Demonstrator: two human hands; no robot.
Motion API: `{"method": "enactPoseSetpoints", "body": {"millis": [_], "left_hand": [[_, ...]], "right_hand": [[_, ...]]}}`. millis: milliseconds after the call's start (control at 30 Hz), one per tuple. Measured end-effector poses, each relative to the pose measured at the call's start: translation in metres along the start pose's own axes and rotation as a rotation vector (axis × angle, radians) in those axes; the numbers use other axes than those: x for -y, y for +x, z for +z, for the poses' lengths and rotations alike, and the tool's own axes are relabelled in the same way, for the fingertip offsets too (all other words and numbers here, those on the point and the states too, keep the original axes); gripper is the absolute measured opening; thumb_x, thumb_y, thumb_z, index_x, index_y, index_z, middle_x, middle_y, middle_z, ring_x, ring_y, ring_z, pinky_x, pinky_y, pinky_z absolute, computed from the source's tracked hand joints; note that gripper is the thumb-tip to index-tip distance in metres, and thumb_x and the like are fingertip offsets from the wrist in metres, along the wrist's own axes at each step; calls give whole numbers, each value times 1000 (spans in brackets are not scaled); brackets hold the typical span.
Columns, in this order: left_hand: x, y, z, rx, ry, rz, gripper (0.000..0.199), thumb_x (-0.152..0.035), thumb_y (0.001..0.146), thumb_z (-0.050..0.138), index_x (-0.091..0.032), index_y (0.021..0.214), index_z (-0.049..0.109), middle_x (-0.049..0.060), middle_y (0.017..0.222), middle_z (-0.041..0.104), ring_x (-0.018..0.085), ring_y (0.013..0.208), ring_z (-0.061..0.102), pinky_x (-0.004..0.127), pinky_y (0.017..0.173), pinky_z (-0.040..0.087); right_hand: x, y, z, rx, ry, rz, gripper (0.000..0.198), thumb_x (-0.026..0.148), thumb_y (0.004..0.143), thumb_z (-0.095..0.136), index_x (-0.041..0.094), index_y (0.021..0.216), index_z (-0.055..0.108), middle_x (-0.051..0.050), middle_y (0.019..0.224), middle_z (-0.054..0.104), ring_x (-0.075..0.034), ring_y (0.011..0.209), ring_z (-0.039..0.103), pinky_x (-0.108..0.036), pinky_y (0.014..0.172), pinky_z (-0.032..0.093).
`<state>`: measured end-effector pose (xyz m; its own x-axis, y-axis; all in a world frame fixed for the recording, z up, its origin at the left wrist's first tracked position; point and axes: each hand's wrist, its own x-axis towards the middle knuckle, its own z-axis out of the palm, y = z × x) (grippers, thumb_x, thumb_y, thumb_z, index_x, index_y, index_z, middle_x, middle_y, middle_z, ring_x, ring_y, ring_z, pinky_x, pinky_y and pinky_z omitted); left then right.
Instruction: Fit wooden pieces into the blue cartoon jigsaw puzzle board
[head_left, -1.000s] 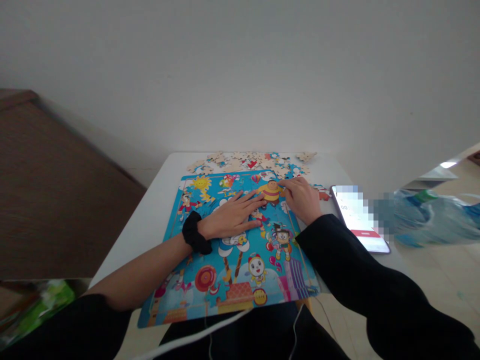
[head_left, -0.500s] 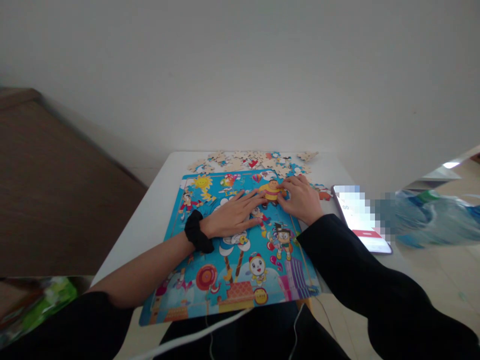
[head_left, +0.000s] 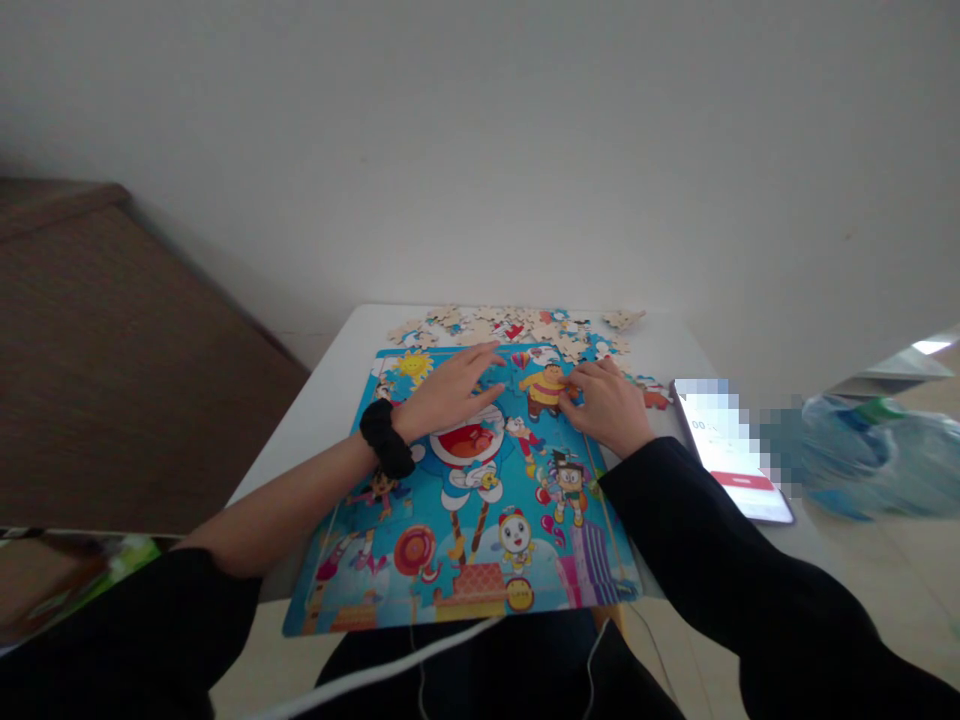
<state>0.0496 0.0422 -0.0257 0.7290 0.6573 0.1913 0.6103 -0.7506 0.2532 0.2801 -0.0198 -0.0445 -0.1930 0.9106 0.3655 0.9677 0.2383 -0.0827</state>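
Note:
A jigsaw puzzle board (head_left: 420, 490) with blue cartoon scenes lies in front of me, many of its pieces fitted together. Over its upper middle hovers my left hand (head_left: 454, 388), fingers apart and holding nothing, a black scrunchie (head_left: 386, 438) round the wrist. My right hand (head_left: 609, 402) is at the board's upper right, thumb and fingers pinched at a puzzle piece beside the yellow-shirted figure (head_left: 545, 388). The fingers partly hide that piece. Loose puzzle pieces (head_left: 480, 328) are heaped beyond the board's far edge, several with the bare wood side up.
The board rests on a small white table (head_left: 330, 375) against a pale wall. A lit phone (head_left: 739, 460) lies to the right, near a clear plastic bag (head_left: 885, 455). Brown furniture (head_left: 135, 370) stands at left. A white cable (head_left: 390, 665) crosses in front.
My left hand has moved up and away from the middle of the board, uncovering the big blue character's open mouth. My right hand stays at the same spot. The view has shifted slightly.

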Motion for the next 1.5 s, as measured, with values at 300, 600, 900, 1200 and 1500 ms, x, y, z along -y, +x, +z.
{"method": "enactPoseSetpoints", "body": {"millis": [300,600,900,1200,1500], "left_hand": [[95,56,-24,120,225,-321,63,-40,82,46,-2,133,36,18,139,36,25,131,31,33,108,24],[124,60,-19,201,239,-234,49,-38,86,38,-13,126,50,6,128,53,18,116,50,22,95,36],[119,45,-18,75,381,-261,34,-25,81,42,-17,110,58,8,96,66,23,88,61,28,73,41],[131,41,-14,-40,348,-318,24,-31,78,49,-17,94,59,7,99,63,21,89,58,26,72,40],[133,51,-18,32,328,-384,29,-34,77,50,-18,101,58,7,87,66,22,80,60,24,63,39]], "right_hand": [[0,-1,1,22,4,39,21,30,82,48,19,78,66,-6,86,65,-21,88,55,-30,65,40],[-1,0,2,37,14,36,23,30,83,47,19,80,66,-6,87,64,-20,87,54,-30,63,38],[1,-2,2,35,2,60,22,29,84,46,19,82,66,-5,88,63,-19,86,54,-29,56,35],[1,-2,3,40,-39,46,22,28,86,44,19,81,64,-4,87,62,-18,86,53,-28,56,33],[2,-3,2,36,-57,57,21,28,86,44,20,82,63,-3,88,62,-17,87,54,-28,56,31]]}}
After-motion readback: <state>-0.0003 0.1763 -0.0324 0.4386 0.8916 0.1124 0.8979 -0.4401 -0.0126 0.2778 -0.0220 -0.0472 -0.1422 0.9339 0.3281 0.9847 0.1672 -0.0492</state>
